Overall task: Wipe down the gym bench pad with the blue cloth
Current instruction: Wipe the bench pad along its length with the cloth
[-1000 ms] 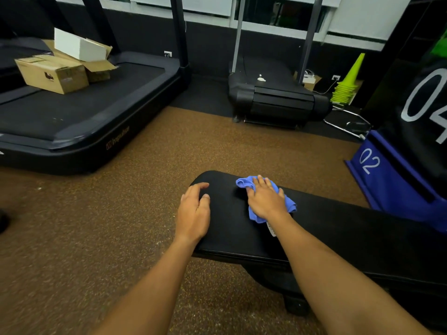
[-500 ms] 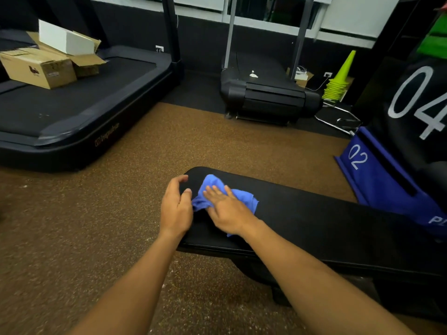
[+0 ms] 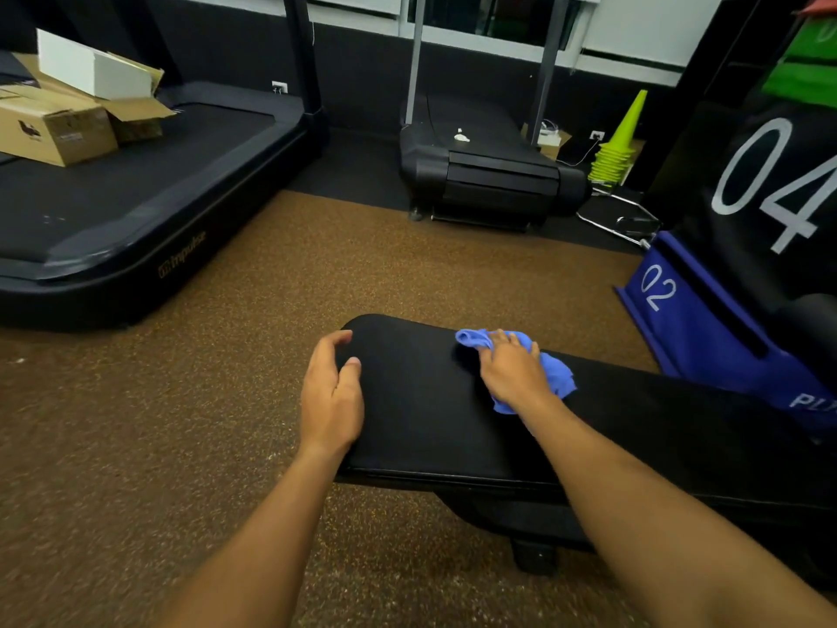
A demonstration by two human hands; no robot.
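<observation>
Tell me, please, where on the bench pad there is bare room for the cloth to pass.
Bare pad lies between the left hand at its rounded end and the right hand pressing the blue cloth. More bare pad runs right of the cloth toward the blue box. It is crowded along the far edge, where the cloth sits.

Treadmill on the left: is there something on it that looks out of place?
Yes. Cardboard boxes sit on the belt of the left treadmill, one with open flaps and a white box lying tilted on top. A running belt is an odd place for storage.
</observation>
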